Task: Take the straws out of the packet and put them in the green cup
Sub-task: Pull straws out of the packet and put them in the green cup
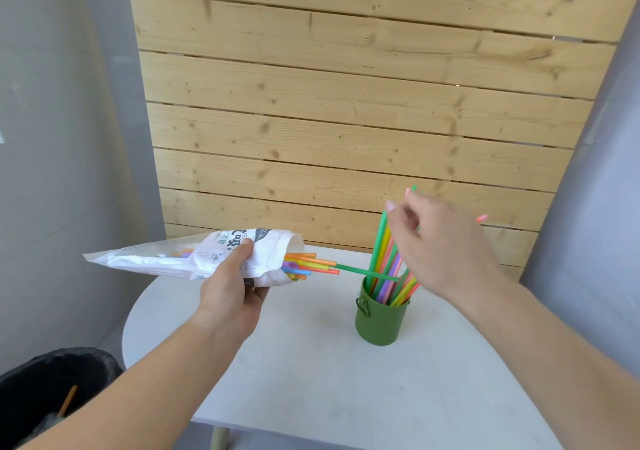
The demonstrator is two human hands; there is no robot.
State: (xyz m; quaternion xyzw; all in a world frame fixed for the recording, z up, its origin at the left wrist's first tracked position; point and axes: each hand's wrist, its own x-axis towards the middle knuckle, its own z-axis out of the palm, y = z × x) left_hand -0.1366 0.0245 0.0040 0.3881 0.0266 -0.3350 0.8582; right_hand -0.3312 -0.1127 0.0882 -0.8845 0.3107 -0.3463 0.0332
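In green cup [381,321]: many straws [379,241]; several remain in packet [166,257], gripped by left hand [232,287]; right hand [443,245] blurred, grip unclear.

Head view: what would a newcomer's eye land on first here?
The bright straws fanning out of the green cup on the white table, right of centre. Next, the white packet that the left hand holds on the left, more straws poking from its mouth toward the cup. The right hand hovers by the cup's straws.

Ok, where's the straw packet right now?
Head view, left of centre: the packet is held by the left hand above the white table, its open mouth facing right toward the green cup.
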